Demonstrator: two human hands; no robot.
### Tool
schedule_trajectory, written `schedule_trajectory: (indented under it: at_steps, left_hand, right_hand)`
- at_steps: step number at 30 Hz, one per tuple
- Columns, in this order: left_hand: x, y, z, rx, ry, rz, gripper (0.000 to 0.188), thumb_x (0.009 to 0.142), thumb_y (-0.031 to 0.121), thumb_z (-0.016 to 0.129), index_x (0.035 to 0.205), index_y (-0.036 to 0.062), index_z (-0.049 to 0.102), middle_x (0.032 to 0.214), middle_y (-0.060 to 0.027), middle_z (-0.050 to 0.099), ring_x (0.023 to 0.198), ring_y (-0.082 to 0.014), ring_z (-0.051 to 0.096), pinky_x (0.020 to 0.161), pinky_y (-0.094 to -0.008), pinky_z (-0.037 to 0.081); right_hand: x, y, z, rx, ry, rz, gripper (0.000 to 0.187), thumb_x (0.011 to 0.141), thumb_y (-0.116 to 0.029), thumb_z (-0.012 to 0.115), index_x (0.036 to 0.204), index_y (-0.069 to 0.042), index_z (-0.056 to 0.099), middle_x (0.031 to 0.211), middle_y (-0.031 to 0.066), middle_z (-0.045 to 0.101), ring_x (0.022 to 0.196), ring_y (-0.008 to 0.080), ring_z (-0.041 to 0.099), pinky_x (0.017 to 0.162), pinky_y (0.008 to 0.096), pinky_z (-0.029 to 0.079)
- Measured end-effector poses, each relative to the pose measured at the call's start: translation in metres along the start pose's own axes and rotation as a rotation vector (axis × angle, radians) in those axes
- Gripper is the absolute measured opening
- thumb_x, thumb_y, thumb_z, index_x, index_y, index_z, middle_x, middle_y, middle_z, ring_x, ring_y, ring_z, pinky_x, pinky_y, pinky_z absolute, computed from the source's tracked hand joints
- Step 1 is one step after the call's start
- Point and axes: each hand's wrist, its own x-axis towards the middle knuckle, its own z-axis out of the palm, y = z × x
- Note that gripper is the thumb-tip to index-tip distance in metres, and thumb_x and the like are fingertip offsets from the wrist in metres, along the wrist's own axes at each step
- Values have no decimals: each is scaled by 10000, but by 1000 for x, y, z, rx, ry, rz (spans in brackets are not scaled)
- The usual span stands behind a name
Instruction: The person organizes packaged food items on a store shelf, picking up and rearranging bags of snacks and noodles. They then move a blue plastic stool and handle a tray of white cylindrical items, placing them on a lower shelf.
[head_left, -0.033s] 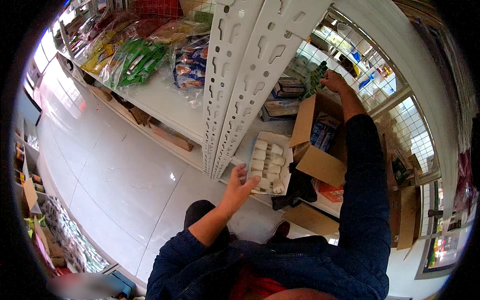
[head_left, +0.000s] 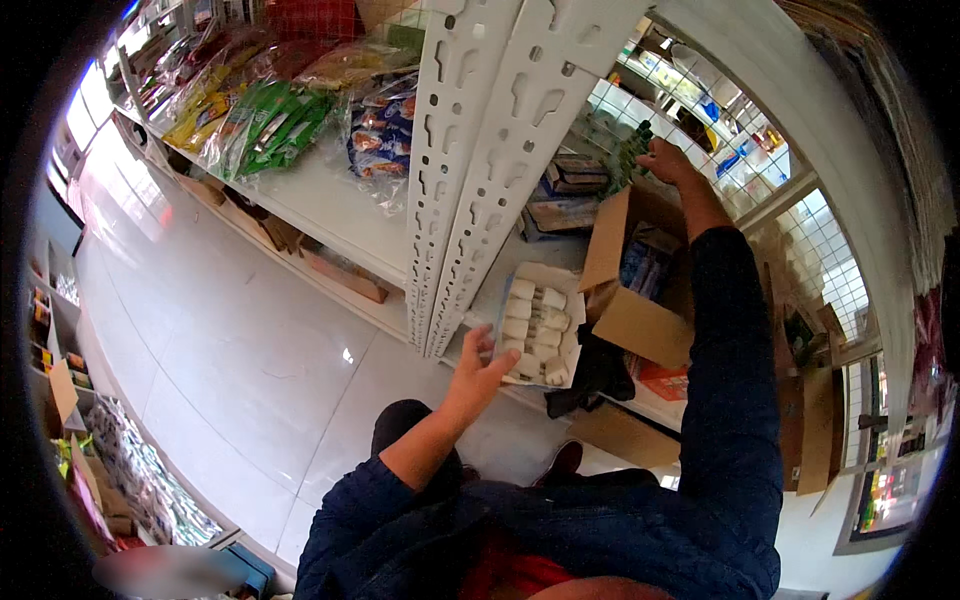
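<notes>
A flat tray of small white bottles (head_left: 538, 322) is being held from below by the left hand (head_left: 478, 372), with the thumb and fingers spread at its near edge, just in front of the white slotted upright (head_left: 470, 170) of the shelf. The tray is being kept roughly level, to the right of that upright and beside an open cardboard box (head_left: 630, 290).

The right hand (head_left: 668, 160) is being stretched far up and to the right of the upright, closed around a small green packet (head_left: 632, 155) near the wire-grid rack (head_left: 720, 130); how firmly it is being gripped cannot be told.

As a judgement, the tray is being supported at one edge only, so a tilt of the wrist is likely to let the bottles slide or topple toward the floor (head_left: 230, 340). With attention being drawn upward to the reach, the tray could be knocked against the upright or the box flap. The green packet, being held at full stretch, could be dropped into the box or behind the stacked goods. Balance is also being strained by the two arms being spread so far apart.
</notes>
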Motion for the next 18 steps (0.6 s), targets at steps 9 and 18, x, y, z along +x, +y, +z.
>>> schedule_trajectory:
  at_steps: [9,18]
  left_hand:
    - [-19,1,-20,-43,-20,3,661,782,195,630,1325,119,261,1092,-135,437,934,-222,508,683,-338,487]
    - [-46,-2,-34,-226,-100,-29,655,766,83,513,1358,191,256,1203,-107,446,1039,-242,500,817,-414,459]
  right_hand:
    - [-100,-98,-87,-202,128,-17,698,854,-505,497,1315,-8,335,1312,215,393,1188,364,409,977,424,358]
    - [-351,-171,-62,614,-362,-580,283,888,-278,504,999,-26,569,940,138,598,865,275,578,763,350,458]
